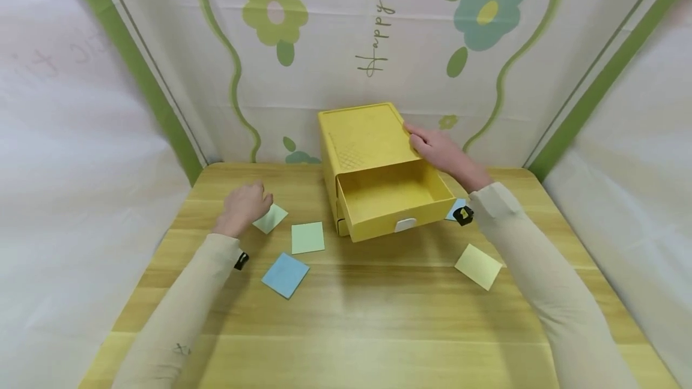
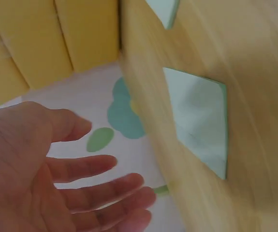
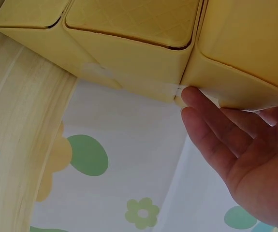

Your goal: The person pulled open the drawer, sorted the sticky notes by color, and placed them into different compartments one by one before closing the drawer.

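One wooden worktop (image 1: 378,323); at its twelve o'clock, a yellow cabinet (image 1: 370,134), top drawer (image 1: 389,189) pulled out toward six. Against the cabinet's three-o'clock side, right hand (image 1: 440,150), fingers straight and touching; at the worktop's ten o'clock, left hand (image 1: 244,206), fingers loosely spread, near a pale green note (image 1: 273,218).

The left arm (image 1: 181,314) and right arm (image 1: 546,281) are extending forward, well apart, with the left hand (image 1: 241,206) holding its thumb (image 2: 71,124) clear of loosely bent fingers (image 2: 83,167), while the right hand (image 1: 438,150), higher in the head view, is pointing inward with its fingertips (image 3: 193,95) stretching ahead of the palm.
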A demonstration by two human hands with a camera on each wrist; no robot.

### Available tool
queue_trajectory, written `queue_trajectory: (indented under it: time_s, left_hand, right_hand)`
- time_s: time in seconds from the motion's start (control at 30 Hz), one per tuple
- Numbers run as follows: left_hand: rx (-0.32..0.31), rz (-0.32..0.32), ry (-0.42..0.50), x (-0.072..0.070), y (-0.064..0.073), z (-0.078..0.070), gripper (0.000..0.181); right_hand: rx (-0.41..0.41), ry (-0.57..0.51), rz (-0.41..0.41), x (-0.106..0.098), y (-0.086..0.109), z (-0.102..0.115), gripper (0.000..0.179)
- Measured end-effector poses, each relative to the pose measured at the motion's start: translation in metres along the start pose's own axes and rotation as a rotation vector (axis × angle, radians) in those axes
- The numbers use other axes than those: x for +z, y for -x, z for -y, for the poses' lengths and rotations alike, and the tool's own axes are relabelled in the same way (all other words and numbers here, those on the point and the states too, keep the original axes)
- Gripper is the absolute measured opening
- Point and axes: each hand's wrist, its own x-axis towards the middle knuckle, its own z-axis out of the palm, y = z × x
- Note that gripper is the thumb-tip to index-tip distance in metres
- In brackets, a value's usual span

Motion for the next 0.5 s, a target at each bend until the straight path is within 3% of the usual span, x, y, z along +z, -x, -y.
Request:
queue_trajectory:
  time_s: [0.13, 0.23, 0.5]
  left_hand:
    - [-0.03, 0.138, -0.019, 0.002, -0.006, 0.008, 0.036]
    - [-0.035, 0.209, -0.03, 0.003, -0.009, 0.011, 0.044]
    - [-0.035, 0.29, -0.057, 0.011, -0.012, 0.022, 0.053]
  right_hand:
    - [0.0, -0.011, -0.008, 0.001, -0.001, 0.0, 0.05]
    - [0.002, -0.006, -0.013, 0.001, -0.001, -0.001, 0.049]
    - [-0.007, 0.02, 0.005, 0.002, -0.001, 0.001, 0.051]
